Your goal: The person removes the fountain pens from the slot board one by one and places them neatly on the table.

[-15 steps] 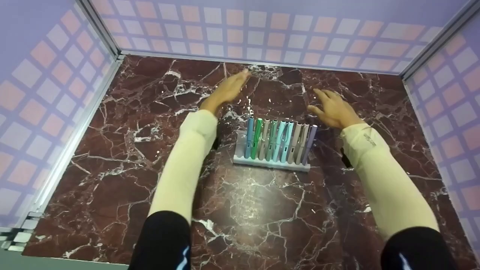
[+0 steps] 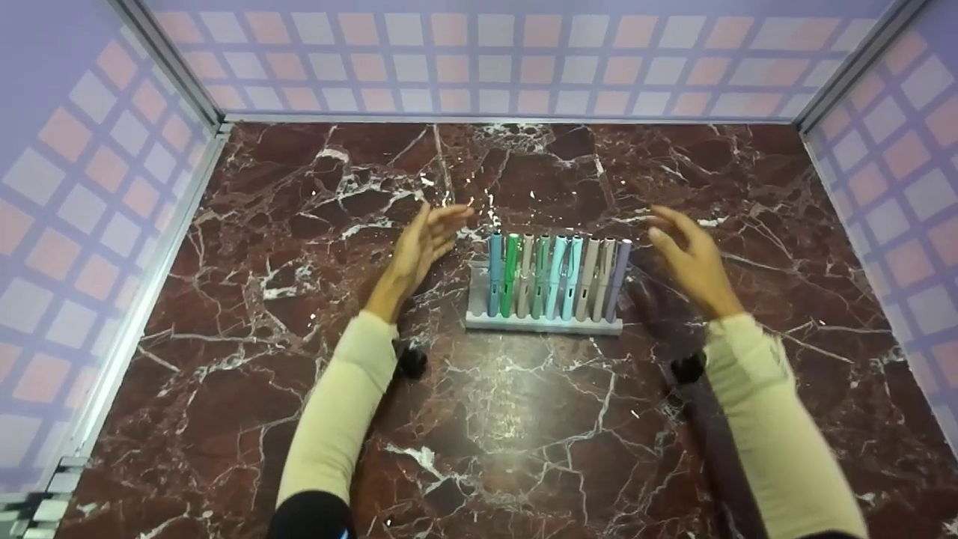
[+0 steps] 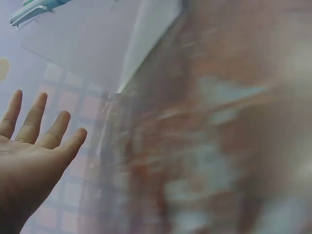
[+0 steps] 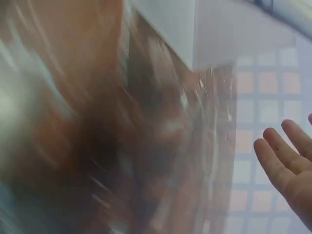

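Note:
A pale, clear-looking pen stand (image 2: 543,325) sits on the marbled table, holding a row of several capped pens (image 2: 554,277) in blue, green, taupe, light blue and purple. All of them lean back side by side. To the left of the stand is my left hand (image 2: 423,243), its fingers spread and holding nothing. My right hand (image 2: 692,262) hovers on the other side, past the purple pen (image 2: 620,278), fingers loosely extended and also without anything in them. In the left wrist view, the left palm (image 3: 29,165) faces up beside part of a light blue pen (image 3: 36,10).
The dark red marbled tabletop (image 2: 509,419) is bounded by tiled-pattern panels at the back (image 2: 479,60), left (image 2: 82,187) and right (image 2: 883,150). Metal rails run along their edges. A small black camera (image 2: 412,361) hangs under the left wrist, another (image 2: 687,367) under the right.
Both hands have drawn back toward the body and farther apart, away from the stand's far side. The pens and stand stay in place; the head view has shifted slightly.

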`<state>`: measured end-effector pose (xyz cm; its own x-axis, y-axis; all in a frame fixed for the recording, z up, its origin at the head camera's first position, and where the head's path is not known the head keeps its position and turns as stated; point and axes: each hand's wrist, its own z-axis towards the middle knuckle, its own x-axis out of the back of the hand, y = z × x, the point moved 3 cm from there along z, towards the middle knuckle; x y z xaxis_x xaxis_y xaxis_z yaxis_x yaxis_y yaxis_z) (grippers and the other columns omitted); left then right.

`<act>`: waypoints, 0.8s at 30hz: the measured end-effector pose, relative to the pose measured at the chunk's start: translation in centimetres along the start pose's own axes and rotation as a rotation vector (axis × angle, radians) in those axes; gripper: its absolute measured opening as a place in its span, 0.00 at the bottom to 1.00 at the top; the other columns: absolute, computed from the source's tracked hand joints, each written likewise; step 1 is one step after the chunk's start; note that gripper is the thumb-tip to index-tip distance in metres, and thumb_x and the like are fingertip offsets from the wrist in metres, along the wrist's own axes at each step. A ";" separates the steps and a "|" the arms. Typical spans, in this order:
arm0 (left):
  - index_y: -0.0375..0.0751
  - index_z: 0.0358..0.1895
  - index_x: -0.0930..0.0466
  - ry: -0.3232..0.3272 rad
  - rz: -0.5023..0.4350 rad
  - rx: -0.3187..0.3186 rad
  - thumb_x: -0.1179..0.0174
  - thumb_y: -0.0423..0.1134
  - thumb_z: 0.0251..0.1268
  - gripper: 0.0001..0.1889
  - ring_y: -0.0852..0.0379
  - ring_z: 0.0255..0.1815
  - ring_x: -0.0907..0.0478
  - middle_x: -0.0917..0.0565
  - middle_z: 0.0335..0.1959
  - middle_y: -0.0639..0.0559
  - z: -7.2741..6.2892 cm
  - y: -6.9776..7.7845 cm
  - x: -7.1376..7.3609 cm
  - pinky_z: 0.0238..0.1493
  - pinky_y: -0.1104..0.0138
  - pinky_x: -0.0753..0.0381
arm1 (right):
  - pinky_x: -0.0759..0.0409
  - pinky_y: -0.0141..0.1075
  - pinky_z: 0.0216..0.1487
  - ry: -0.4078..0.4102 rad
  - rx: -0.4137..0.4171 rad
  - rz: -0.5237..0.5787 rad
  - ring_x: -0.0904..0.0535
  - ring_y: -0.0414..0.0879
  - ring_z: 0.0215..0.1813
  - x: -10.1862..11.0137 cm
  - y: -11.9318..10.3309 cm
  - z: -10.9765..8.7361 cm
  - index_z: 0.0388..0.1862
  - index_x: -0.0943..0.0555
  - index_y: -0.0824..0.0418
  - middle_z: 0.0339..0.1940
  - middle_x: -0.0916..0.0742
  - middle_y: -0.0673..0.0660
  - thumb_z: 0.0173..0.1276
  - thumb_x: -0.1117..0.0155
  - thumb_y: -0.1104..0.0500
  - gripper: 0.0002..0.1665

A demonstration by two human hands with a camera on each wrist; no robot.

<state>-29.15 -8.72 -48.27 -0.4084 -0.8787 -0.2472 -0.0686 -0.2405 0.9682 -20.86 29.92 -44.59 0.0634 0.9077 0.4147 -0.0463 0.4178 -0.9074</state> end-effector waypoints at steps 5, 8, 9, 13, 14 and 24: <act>0.29 0.68 0.31 0.043 -0.013 -0.075 0.65 0.48 0.83 0.27 0.34 0.75 0.39 0.27 0.69 0.37 -1.7 -1.6 0.0 0.76 0.44 0.43 | 0.16 0.42 0.55 0.108 -0.073 0.433 0.17 0.50 0.53 -2.0 1.5 -2.8 0.71 0.33 0.68 0.57 0.17 0.57 0.79 0.46 0.57 0.27; 0.30 0.67 0.29 0.065 -0.004 -0.089 0.59 0.46 0.82 0.25 0.37 0.74 0.36 0.26 0.69 0.38 -2.2 -2.2 -0.2 0.76 0.47 0.40 | 0.16 0.43 0.55 0.141 -0.108 0.577 0.16 0.53 0.53 -3.2 2.4 -4.1 0.68 0.31 0.69 0.55 0.15 0.58 0.79 0.48 0.59 0.24; 0.30 0.67 0.29 0.070 0.010 -0.089 0.57 0.45 0.82 0.24 0.38 0.74 0.34 0.25 0.69 0.38 -2.3 -2.4 -0.3 0.76 0.49 0.39 | 0.16 0.43 0.55 0.139 -0.123 0.610 0.16 0.52 0.53 -3.6 2.6 -4.4 0.68 0.31 0.69 0.55 0.15 0.58 0.80 0.48 0.59 0.23; 0.32 0.64 0.25 0.071 0.150 -0.120 0.53 0.40 0.81 0.20 0.44 0.69 0.28 0.21 0.65 0.40 -2.5 -3.0 -0.8 0.74 0.55 0.34 | 0.16 0.42 0.56 0.118 -0.159 0.743 0.16 0.51 0.51 -5.1 3.5 -5.3 0.63 0.27 0.66 0.54 0.15 0.60 0.78 0.45 0.60 0.19; 0.31 0.63 0.24 0.062 0.187 -0.139 0.53 0.38 0.80 0.18 0.44 0.68 0.26 0.21 0.64 0.40 -2.5 -3.1 -0.9 0.73 0.56 0.33 | 0.16 0.41 0.55 0.116 -0.159 0.775 0.16 0.50 0.50 -5.4 3.7 -5.4 0.62 0.26 0.65 0.54 0.15 0.60 0.78 0.45 0.61 0.17; 0.32 0.56 0.17 -0.007 0.543 -0.146 0.45 0.36 0.76 0.14 0.45 0.62 0.21 0.16 0.57 0.40 -2.9 -3.0 -2.6 0.68 0.57 0.27 | 0.17 0.31 0.44 0.112 -0.130 0.600 0.17 0.42 0.40 -7.5 5.1 -6.3 0.54 0.21 0.71 0.42 0.14 0.52 0.68 0.41 0.76 0.16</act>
<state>-25.23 -6.88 -50.61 -0.3557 -0.8897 0.2863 0.2794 0.1911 0.9410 -15.26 25.04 -52.78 0.1686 0.9704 -0.1729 0.0151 -0.1779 -0.9839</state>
